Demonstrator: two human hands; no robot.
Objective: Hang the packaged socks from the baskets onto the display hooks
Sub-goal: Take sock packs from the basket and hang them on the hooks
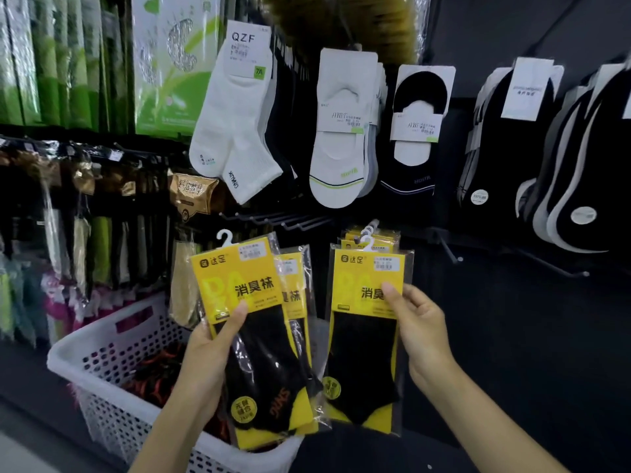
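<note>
The clear-wrapped pack of black ankle socks with a yellow card front (367, 336) is up at the rack, held upright in the right hand (416, 322). The thumb presses on the card's front edge and the fingers curl behind the pack, so it is pinched along its right side. Its small white plastic hanger (367, 243) sits just in front of a few matching yellow packs (374, 233) that already hang from a metal display peg (375, 222). I cannot tell whether the hanger has caught that peg. I judge the step in hand to be hanging this pack. The next move calls for lifting the hanger's opening level with the peg tip, sliding it on squarely, then letting go. The glossy film looks slippery and the pack looks light and floppy, so the hanger could twist off line. The left hand (211, 339) grips at least two more of the same yellow and black sock packs (254, 336), fanned and tilted slightly, with the thumb on the front and the fingers out of sight behind. They are waiting their turn over the white perforated plastic basket (85, 343), which holds red and black packs (153, 373). Bare black wire hooks (290, 221) jut out just left of the filled peg. Above them hang white ankle socks (232, 124) and other carded socks.
</note>
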